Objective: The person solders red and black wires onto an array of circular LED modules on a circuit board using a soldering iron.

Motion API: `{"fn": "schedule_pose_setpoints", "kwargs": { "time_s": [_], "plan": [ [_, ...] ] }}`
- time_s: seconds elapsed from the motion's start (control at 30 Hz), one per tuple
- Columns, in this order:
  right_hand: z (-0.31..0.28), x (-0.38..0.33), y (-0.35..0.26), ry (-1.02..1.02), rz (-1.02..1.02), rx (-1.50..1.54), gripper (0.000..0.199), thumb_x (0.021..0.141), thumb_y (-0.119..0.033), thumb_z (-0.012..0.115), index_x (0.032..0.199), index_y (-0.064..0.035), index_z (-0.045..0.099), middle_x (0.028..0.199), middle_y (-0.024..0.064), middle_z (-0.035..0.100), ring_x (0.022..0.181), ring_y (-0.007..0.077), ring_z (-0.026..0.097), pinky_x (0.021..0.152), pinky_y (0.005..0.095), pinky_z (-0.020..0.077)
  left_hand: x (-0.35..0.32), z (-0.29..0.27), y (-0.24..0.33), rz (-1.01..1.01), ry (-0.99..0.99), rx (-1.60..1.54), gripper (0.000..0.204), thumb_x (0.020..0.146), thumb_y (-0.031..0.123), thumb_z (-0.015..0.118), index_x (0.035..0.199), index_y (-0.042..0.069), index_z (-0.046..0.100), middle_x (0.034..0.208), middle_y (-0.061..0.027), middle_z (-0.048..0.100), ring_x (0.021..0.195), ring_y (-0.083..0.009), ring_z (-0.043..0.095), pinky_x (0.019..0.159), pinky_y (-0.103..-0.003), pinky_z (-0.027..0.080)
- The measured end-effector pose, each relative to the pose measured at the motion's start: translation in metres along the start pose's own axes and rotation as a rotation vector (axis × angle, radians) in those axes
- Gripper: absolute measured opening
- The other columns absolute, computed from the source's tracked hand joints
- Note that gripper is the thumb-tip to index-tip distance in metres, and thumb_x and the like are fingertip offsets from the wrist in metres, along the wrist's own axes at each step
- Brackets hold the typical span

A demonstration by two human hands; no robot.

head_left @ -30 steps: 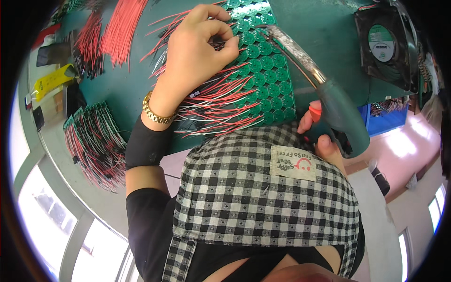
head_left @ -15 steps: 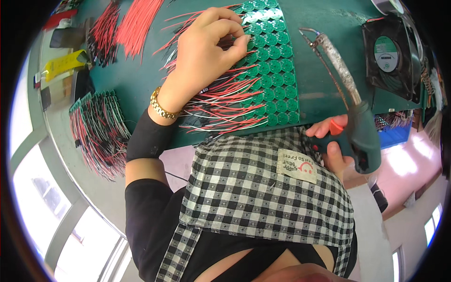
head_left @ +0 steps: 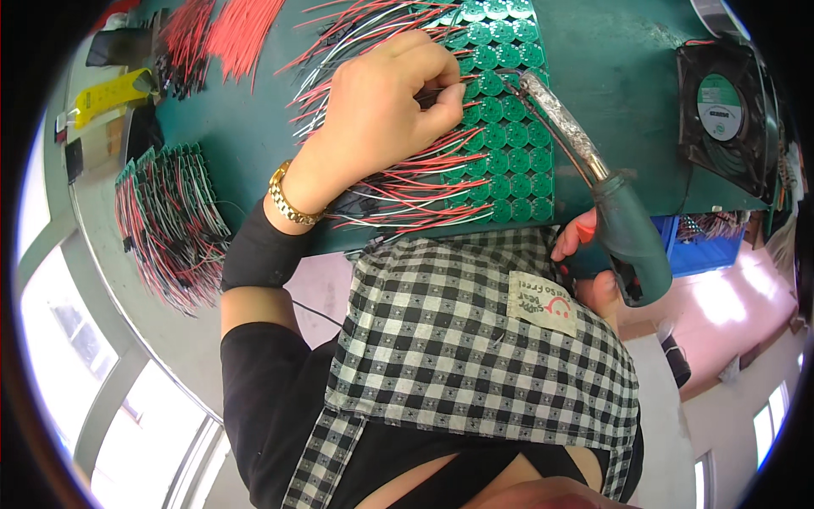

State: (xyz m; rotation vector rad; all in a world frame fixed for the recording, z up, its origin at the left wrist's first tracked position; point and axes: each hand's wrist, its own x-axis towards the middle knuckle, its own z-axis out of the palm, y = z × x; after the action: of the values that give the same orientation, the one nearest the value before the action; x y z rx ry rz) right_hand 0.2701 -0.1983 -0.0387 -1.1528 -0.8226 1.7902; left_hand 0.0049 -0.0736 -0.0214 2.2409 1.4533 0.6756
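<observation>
A panel of round green circuit boards lies on the table in front of me. Red, white and black wires run from its left side. My left hand is closed in a pinch on a wire at the panel, its fingertips beside the boards; the wire is mostly hidden by the fingers. My right hand, partly covered by the tool, grips a green-handled soldering gun. The gun's tip reaches over the boards, close to my left fingertips. Whether it touches a board, I cannot tell.
Bundles of red wires lie at the far left. A wired stack of boards hangs at the table's left edge, near a yellow packet. On the right stand a black fan and a blue bin.
The soldering gun has swung left, bringing its tip from beside the panel to over the boards. My left hand has moved slightly down and right along the panel, still pinched.
</observation>
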Motion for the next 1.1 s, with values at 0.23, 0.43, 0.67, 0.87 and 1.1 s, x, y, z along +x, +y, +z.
{"fn": "schedule_pose_setpoints", "kwargs": {
  "time_s": [0.23, 0.43, 0.67, 0.87, 1.1],
  "plan": [
    [-0.0041, 0.007, -0.002, -0.074, -0.015, -0.082, 0.073, 0.07, -0.059, 0.068, 0.11, -0.0008, 0.046, 0.08, 0.0091, 0.049, 0.069, 0.018, 0.051, 0.059, 0.0273, 0.0423, 0.0004, -0.0002, -0.0022, 0.06, 0.007, -0.052, 0.01, 0.07, 0.004, 0.069, 0.071, 0.004, 0.059, 0.065, -0.0017, 0.052, 0.052, -0.0101, 0.05, 0.047, -0.023, 0.041],
    [-0.005, 0.0064, 0.0047, -0.093, -0.042, -0.094, 0.064, 0.072, -0.052, 0.068, 0.104, -0.0014, 0.046, 0.081, 0.0098, 0.047, 0.07, 0.0177, 0.05, 0.061, 0.0285, 0.0438, 0.0017, -0.0005, -0.0031, 0.072, 0.008, -0.049, 0.009, 0.069, 0.004, 0.069, 0.071, 0.004, 0.06, 0.066, -0.0014, 0.053, 0.053, -0.0099, 0.051, 0.048, -0.022, 0.041],
    [-0.0056, 0.0088, 0.0024, -0.105, -0.027, -0.087, 0.065, 0.071, -0.052, 0.069, 0.105, -0.002, 0.045, 0.08, 0.0099, 0.048, 0.069, 0.0182, 0.051, 0.061, 0.0285, 0.0436, 0.003, -0.0012, -0.0052, 0.064, -0.008, -0.054, 0.01, 0.067, 0.004, 0.07, 0.071, 0.005, 0.061, 0.065, -0.001, 0.053, 0.053, -0.01, 0.051, 0.048, -0.022, 0.042],
    [-0.003, 0.0094, -0.0007, -0.066, -0.013, -0.099, 0.068, 0.069, -0.055, 0.07, 0.106, -0.0023, 0.046, 0.079, 0.0091, 0.049, 0.068, 0.0182, 0.051, 0.061, 0.0283, 0.0434, 0.0043, -0.0006, -0.0065, 0.063, -0.004, -0.043, 0.01, 0.067, 0.004, 0.07, 0.07, 0.005, 0.061, 0.064, -0.0012, 0.052, 0.053, -0.01, 0.051, 0.048, -0.022, 0.042],
    [0.0002, 0.0098, 0.0009, -0.04, -0.031, -0.092, 0.074, 0.069, -0.055, 0.071, 0.11, 0.0006, 0.046, 0.08, 0.0096, 0.049, 0.07, 0.0181, 0.05, 0.062, 0.029, 0.0438, 0.0058, 0.0005, -0.009, 0.071, 0.006, -0.037, 0.01, 0.067, 0.004, 0.07, 0.07, 0.005, 0.06, 0.062, -0.0016, 0.05, 0.053, -0.0108, 0.05, 0.049, -0.023, 0.043]
  ]
}}
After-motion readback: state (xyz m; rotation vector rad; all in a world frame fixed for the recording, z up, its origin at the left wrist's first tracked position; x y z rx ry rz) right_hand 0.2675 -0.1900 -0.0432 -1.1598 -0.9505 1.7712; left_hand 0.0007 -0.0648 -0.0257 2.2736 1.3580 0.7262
